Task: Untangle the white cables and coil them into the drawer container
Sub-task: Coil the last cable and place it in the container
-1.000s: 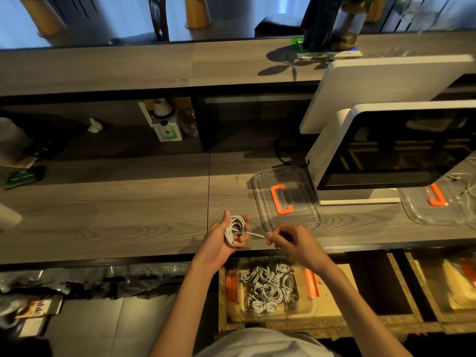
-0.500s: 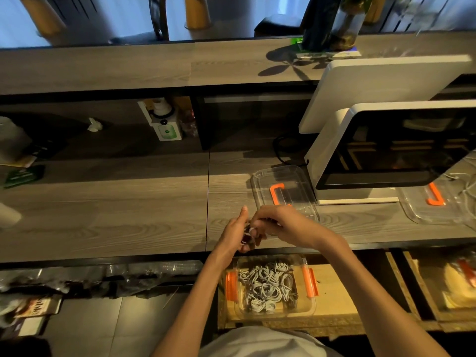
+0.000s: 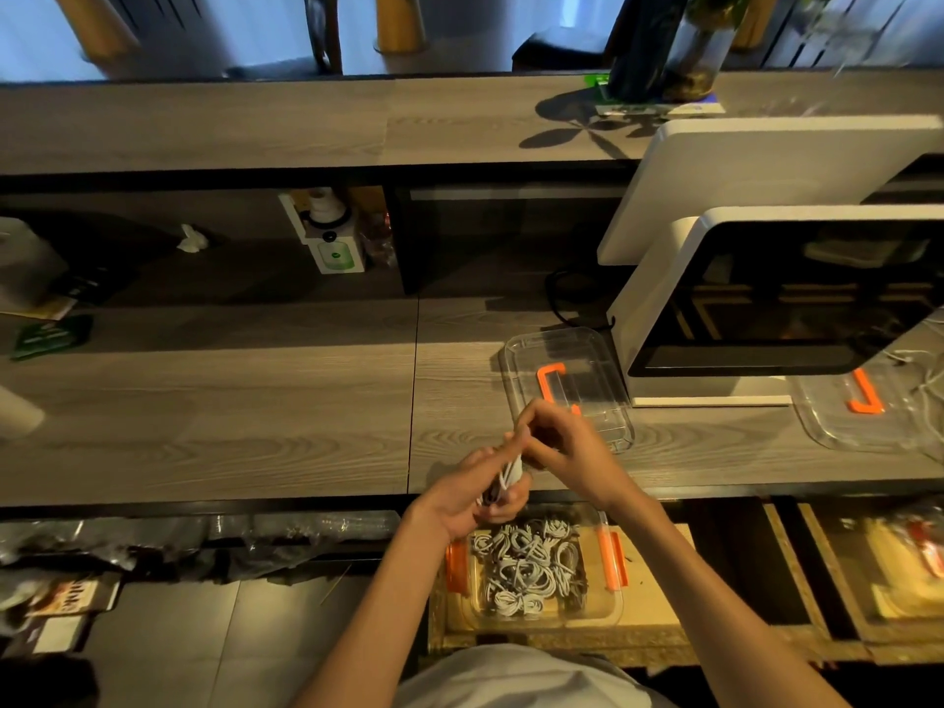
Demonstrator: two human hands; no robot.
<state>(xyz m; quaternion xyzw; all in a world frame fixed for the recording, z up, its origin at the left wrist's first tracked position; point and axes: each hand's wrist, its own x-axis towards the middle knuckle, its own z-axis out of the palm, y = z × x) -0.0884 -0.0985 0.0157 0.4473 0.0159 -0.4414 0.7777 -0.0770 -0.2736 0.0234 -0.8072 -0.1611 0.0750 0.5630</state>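
White cable bundle [image 3: 508,477] gripped in left hand [image 3: 472,495], pinched at upper end by right hand [image 3: 557,444], above front edge of surface [image 3: 255,416]. Clear container [image 3: 531,569] in open drawer [image 3: 659,625] below, filled with coiled white cables. Clear lid [image 3: 567,380] flat on surface.

hands [image 3: 516,467] closed together, cable [image 3: 511,472] strand no longer stretched

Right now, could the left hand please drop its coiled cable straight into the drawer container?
Probably yes: the left hand holds the coil just above the lidless drawer container, and nothing lies between them.
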